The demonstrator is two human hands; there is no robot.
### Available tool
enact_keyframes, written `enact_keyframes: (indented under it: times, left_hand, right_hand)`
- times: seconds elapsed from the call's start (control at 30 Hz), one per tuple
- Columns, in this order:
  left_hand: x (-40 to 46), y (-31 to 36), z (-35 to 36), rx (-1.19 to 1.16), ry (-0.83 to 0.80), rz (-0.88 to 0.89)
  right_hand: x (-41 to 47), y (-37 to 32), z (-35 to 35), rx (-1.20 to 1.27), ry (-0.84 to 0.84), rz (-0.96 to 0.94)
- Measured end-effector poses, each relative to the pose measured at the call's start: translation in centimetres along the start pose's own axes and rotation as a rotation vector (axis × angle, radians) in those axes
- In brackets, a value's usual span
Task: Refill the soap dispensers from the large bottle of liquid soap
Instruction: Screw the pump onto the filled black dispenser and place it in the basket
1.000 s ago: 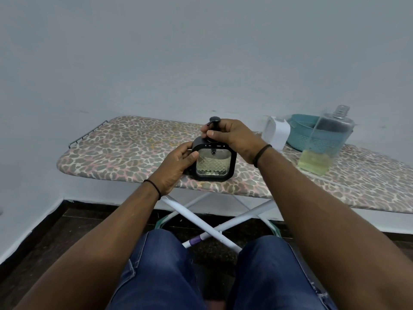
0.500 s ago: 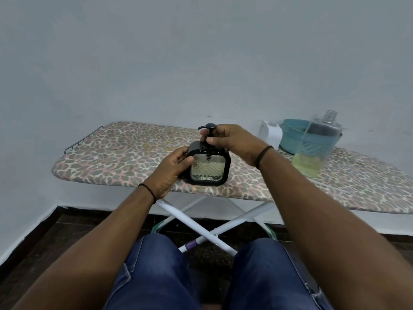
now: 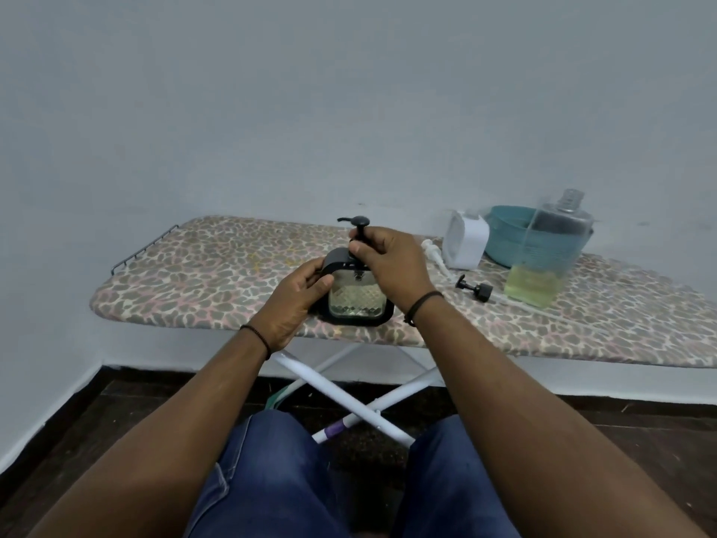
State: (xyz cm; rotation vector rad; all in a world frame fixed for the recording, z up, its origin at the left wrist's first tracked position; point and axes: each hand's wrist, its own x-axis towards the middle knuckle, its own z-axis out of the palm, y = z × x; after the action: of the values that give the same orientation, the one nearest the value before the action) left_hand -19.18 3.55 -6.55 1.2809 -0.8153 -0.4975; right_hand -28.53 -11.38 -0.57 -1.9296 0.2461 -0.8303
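Left hand (image 3: 297, 300) holds black dispenser (image 3: 355, 293) steady on ironing board (image 3: 201, 273); right hand (image 3: 388, 262) pinches pump (image 3: 359, 231) w/ fingers. Should twist slow, keep it upright.

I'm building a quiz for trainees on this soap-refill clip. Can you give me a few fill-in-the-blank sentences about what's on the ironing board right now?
1. The right hand pinches the black ____ of the square black-framed glass dispenser.
2. The left hand steadies that dispenser on the leopard-print ____.
3. The large clear bottle holds ____-coloured liquid soap.
4. Behind the bottle sits a teal ____.

Missing words: pump; ironing board; yellow; basin
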Motion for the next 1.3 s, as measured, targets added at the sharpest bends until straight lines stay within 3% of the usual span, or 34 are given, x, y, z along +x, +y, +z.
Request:
enact_keyframes:
  times: [0.27, 0.57, 0.87, 1.1, 1.2, 1.3]
  left_hand:
    - [0.3, 0.4, 0.1, -0.011, -0.019, 0.013]
    - [0.3, 0.0, 0.1, -0.026, -0.002, 0.004]
    - [0.4, 0.2, 0.0, 0.0, -0.009, 0.008]
    - [0.4, -0.1, -0.1, -0.003, 0.016, 0.006]
    - [0.3, -0.1, 0.0, -0.013, 0.013, 0.008]
    - [0.3, 0.1, 0.1, -0.008, 0.005, 0.013]
  right_hand:
    - [2.4, -2.1, -3.4, -0.07, -0.372, 0.146]
    - [0.5, -0.8, -0.8, -0.141, -0.091, 0.026]
    - [1.4, -1.8, -3.0, -0.062, -0.313, 0.152]
    - [-0.2, -0.9, 0.7, -0.232, 0.06, 0.032]
    - [-0.4, -1.1, 0.5, -0.24, 0.009, 0.032]
    - [0.2, -1.7, -1.5, -0.059, -0.162, 0.138]
